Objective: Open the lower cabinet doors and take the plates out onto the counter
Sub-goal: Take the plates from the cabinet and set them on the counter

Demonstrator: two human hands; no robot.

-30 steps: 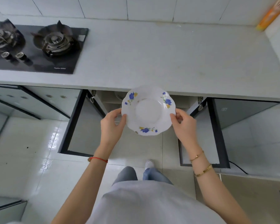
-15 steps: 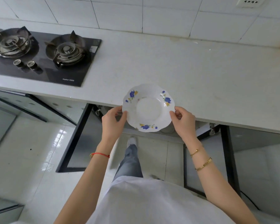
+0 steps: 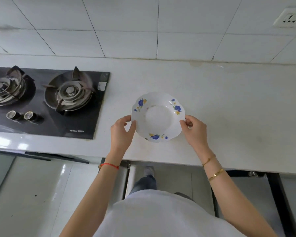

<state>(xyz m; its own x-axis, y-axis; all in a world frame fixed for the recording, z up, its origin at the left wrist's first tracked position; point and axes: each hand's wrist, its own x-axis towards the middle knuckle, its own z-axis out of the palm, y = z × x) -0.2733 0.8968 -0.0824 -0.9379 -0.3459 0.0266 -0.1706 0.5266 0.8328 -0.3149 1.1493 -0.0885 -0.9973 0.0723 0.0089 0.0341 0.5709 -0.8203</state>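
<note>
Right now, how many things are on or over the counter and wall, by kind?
Plate: 1, held by the left hand and right hand
Burners: 2
Knobs: 2
Socket: 1
Total: 6

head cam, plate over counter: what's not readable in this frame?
- Cabinet interior and any remaining plates: hidden under the counter edge.
- Whether the plate touches the counter: not settled from overhead; left hand and right hand grip its rim.
- Left burner: cut off by the left edge.
- Hob brand text: too small and blurred.
- Wall socket: clipped at the right edge.
</note>
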